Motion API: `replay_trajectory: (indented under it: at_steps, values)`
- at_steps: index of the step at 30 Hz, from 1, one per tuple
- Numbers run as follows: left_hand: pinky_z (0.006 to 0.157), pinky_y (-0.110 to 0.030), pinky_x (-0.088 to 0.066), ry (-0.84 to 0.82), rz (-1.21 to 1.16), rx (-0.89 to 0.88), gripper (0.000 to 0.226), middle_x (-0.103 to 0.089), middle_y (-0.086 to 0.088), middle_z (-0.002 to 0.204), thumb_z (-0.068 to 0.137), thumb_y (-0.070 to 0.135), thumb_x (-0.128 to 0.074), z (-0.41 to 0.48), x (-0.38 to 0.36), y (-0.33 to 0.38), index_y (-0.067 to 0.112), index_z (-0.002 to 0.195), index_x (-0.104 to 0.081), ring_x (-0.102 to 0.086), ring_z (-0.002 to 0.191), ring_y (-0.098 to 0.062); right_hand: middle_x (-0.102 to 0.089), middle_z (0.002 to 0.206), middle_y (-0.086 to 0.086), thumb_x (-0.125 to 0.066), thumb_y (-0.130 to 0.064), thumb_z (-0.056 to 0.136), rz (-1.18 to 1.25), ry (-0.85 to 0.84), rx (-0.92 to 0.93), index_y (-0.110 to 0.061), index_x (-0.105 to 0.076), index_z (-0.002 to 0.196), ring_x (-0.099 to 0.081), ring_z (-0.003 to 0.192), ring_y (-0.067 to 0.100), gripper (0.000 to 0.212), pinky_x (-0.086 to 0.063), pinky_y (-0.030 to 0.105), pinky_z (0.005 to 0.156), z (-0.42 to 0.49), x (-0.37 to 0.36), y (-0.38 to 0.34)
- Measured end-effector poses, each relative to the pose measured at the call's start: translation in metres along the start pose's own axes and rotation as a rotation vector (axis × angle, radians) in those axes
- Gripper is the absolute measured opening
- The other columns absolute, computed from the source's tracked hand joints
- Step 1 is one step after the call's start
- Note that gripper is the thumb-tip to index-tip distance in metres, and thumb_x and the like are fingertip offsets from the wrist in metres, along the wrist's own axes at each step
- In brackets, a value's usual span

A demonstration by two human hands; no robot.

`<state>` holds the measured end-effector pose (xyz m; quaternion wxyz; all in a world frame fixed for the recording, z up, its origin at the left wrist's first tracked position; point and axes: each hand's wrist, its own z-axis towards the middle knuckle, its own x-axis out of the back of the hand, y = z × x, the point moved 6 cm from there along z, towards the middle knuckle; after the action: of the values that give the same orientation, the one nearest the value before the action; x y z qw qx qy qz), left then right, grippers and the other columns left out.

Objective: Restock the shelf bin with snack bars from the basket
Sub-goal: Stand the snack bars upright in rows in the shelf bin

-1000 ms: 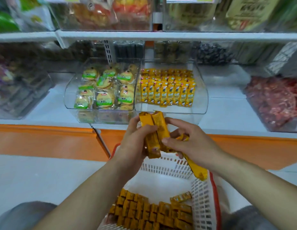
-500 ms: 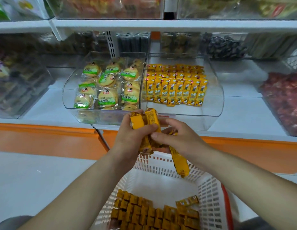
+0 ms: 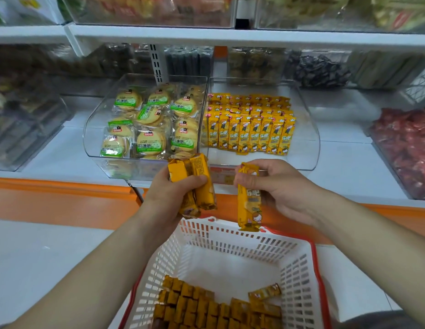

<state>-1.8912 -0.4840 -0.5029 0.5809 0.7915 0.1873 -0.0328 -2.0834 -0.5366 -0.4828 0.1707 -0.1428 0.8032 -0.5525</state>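
The left hand is clenched around a small bundle of snack bars, thumb across the front of the yellow wrappers, the bars standing roughly upright with their tops rising above the fingers. Just to its right, and apart from it, the right hand pinches a single snack bar near its top end between thumb and fingers, so that the bar hangs downward with its printed face toward the camera. Directly below both hands sits the white basket with a red rim; more snack bars are packed on end in rows along its near side, and one loose bar lies tilted on top of them, beneath the right hand. Beyond the hands, just above the right one, the clear shelf bin holds rows of stocked bars standing upright toward its back, with bare floor at its front. Above the left hand, a neighbouring clear bin touching the first is filled with round biscuit packs bearing green labels. Both bins rest on a white shelf with an orange front edge.
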Motion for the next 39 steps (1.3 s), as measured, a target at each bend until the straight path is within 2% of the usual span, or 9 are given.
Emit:
replay_trajectory:
  at_steps: [9,15,17,20,23,26,28,33,39]
  values:
    - [0.058,-0.037,-0.06,-0.031,0.022,-0.01,0.035,-0.077,-0.016,0.101,0.084,0.009,-0.076,-0.006,-0.001,0.005,0.017,0.117,-0.067,-0.077,0.082,-0.032,-0.076,0.096,0.016,-0.077,-0.029,0.071,0.017,0.016,0.034,-0.005,-0.072,0.102,-0.073,0.076,0.018,0.04,-0.056,0.026,0.055,-0.002,0.001,-0.006]
    - [0.075,-0.048,-0.061,0.036,0.058,-0.08,0.04,-0.072,-0.023,0.113,0.085,0.01,-0.078,0.0,0.005,0.024,0.013,0.122,-0.062,-0.074,0.098,-0.04,-0.075,0.091,0.014,-0.079,-0.017,0.066,0.075,0.117,0.185,-0.005,-0.071,0.102,-0.075,0.083,0.027,0.039,-0.061,0.032,0.068,0.002,0.006,-0.04]
    - [0.065,-0.042,-0.059,0.07,0.075,-0.122,0.04,-0.071,-0.023,0.113,0.085,0.01,-0.078,0.003,0.01,0.033,0.014,0.121,-0.061,-0.073,0.098,-0.042,-0.076,0.092,0.011,-0.08,-0.013,0.061,0.059,0.142,0.241,-0.01,-0.07,0.102,-0.075,0.086,0.025,0.042,-0.062,0.033,0.07,0.004,0.009,-0.055]
    - [0.052,-0.034,-0.053,0.095,0.086,-0.147,0.041,-0.07,-0.022,0.114,0.086,0.012,-0.078,0.007,0.018,0.041,0.016,0.122,-0.059,-0.072,0.098,-0.045,-0.076,0.092,0.003,-0.083,-0.007,0.066,-0.073,0.222,0.317,-0.019,-0.069,0.1,-0.074,0.084,0.019,0.039,-0.062,0.03,0.071,0.01,0.016,-0.072]
    - [0.071,-0.049,-0.06,0.115,0.087,-0.153,0.041,-0.071,-0.018,0.115,0.085,0.013,-0.08,0.01,0.027,0.044,0.019,0.12,-0.059,-0.072,0.101,-0.04,-0.071,0.099,0.0,-0.086,-0.004,0.072,-0.42,0.396,0.398,-0.027,-0.07,0.099,-0.069,0.077,0.009,0.039,-0.059,0.028,0.068,0.029,0.021,-0.085]
    - [0.071,-0.048,-0.061,0.125,0.104,-0.15,0.042,-0.072,-0.015,0.114,0.084,0.017,-0.082,0.013,0.035,0.045,0.023,0.118,-0.059,-0.073,0.098,-0.037,-0.065,0.111,0.005,-0.085,-0.008,0.074,-0.821,0.443,0.465,-0.025,-0.073,0.106,-0.064,0.095,0.022,0.038,-0.051,0.033,0.088,0.067,0.006,-0.09]
    - [0.073,-0.05,-0.062,0.127,0.11,-0.138,0.044,-0.072,-0.013,0.114,0.082,0.019,-0.084,0.014,0.04,0.044,0.026,0.117,-0.058,-0.073,0.1,-0.037,-0.057,0.112,0.007,-0.085,-0.017,0.076,-0.988,0.436,0.467,-0.025,-0.073,0.109,-0.058,0.094,0.022,0.037,-0.041,0.026,0.084,0.095,-0.004,-0.088]
    - [0.077,-0.058,-0.063,0.132,0.095,-0.14,0.043,-0.072,-0.014,0.11,0.081,0.017,-0.085,0.014,0.045,0.043,0.025,0.114,-0.06,-0.074,0.097,-0.035,-0.063,0.112,0.008,-0.084,-0.021,0.078,-1.054,0.45,0.377,-0.022,-0.071,0.117,-0.06,0.099,0.022,0.04,-0.046,0.028,0.086,0.148,-0.014,-0.077]
    - [0.079,-0.056,-0.063,0.109,0.085,-0.137,0.042,-0.073,-0.014,0.108,0.081,0.015,-0.085,0.016,0.044,0.041,0.024,0.113,-0.059,-0.074,0.096,-0.033,-0.061,0.08,-0.002,-0.082,-0.017,0.08,-1.033,0.48,0.341,-0.014,-0.072,0.103,-0.063,0.085,0.021,0.025,-0.044,0.026,0.073,0.166,-0.014,-0.059]
